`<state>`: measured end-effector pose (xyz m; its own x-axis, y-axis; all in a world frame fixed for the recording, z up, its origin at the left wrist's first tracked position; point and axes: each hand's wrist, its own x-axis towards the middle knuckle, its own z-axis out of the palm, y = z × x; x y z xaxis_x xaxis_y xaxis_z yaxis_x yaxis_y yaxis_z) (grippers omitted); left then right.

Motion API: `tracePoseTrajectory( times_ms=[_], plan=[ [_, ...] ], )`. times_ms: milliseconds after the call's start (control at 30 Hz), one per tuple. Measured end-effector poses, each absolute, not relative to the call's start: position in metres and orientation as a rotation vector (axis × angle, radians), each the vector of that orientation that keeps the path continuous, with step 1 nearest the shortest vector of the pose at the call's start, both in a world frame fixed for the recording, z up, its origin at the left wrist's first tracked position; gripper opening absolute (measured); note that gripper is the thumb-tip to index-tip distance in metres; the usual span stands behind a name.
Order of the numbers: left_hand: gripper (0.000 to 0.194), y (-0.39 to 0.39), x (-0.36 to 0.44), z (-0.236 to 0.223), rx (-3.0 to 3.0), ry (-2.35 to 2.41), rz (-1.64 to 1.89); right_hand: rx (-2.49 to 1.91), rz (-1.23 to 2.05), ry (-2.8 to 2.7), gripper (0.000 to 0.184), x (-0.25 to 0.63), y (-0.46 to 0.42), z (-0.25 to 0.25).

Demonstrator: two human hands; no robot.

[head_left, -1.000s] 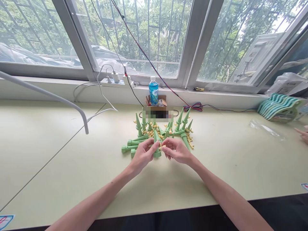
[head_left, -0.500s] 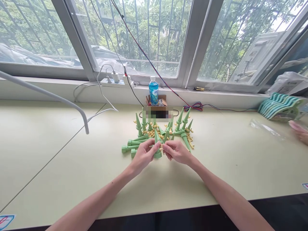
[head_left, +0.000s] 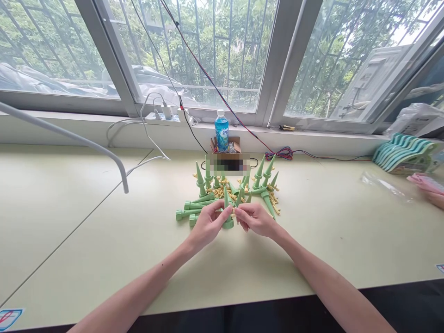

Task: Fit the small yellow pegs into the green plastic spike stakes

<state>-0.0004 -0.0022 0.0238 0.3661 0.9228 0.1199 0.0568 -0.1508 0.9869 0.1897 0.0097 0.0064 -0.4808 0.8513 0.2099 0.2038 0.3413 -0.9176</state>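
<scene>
A green plastic watering spike (head_left: 228,223) stands upright, point up, with my left hand (head_left: 210,222) closed around it. My right hand (head_left: 255,217) pinches a small yellow valve (head_left: 233,210) against the spike's right side; the fingers mostly cover that valve. Just beyond my hands, several more green spikes (head_left: 200,182) stand point up, some with yellow valves fitted. Loose yellow valves (head_left: 222,192) lie in a heap among them. To the left of my left hand, several green spikes (head_left: 189,213) lie on their sides.
A blue-liquid bottle (head_left: 222,132) stands by a small cardboard box (head_left: 237,147) at the back. A white tube (head_left: 104,148) reaches in from the left. Teal and green hangers (head_left: 402,155) stand at the right, near another person's blurred hand (head_left: 437,199) with something pink.
My hands stay in nearly the same place on the spike and valve. At the right edge, the other person's hand has shifted, and more of the pink thing shows.
</scene>
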Motion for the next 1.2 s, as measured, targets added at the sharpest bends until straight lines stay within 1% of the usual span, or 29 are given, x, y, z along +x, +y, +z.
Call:
tracePoseTrajectory(
  times_ms=[67,167,267,433,600,867,1033,1200],
  plan=[
    [0.036,-0.0021,-0.0007,0.0231,1.551,0.924,0.985,-0.943,1.124,-1.913,0.053,0.1895,0.0101,0.0061],
    [0.035,-0.0021,-0.0003,0.0231,1.55,0.922,1.0,-0.939,1.135,-1.89,0.054,0.1888,0.0109,0.0052],
    [0.034,-0.0021,0.0005,0.0247,1.51,0.912,1.03,-0.896,1.163,-1.832,0.049,0.1885,0.0117,0.0047],
    [0.036,-0.0006,0.0008,0.0274,1.367,0.939,1.047,-0.862,1.182,-1.773,0.034,0.1893,0.0111,0.007],
    [0.039,0.0016,-0.0006,0.0247,1.234,0.955,1.013,-0.856,1.162,-1.787,0.031,0.189,0.0097,0.0068],
    [0.04,0.0017,-0.0003,0.0242,1.23,0.913,1.014,-0.853,1.137,-1.808,0.026,0.1903,0.0107,0.0049],
    [0.039,0.0016,-0.0008,0.0266,1.328,0.936,1.022,-0.848,1.136,-1.826,0.028,0.1917,0.0109,0.006],
    [0.037,0.0015,-0.0023,0.0252,1.409,0.915,1.007,-0.893,1.1,-1.867,0.039,0.1923,0.0105,0.0079]
  ],
)
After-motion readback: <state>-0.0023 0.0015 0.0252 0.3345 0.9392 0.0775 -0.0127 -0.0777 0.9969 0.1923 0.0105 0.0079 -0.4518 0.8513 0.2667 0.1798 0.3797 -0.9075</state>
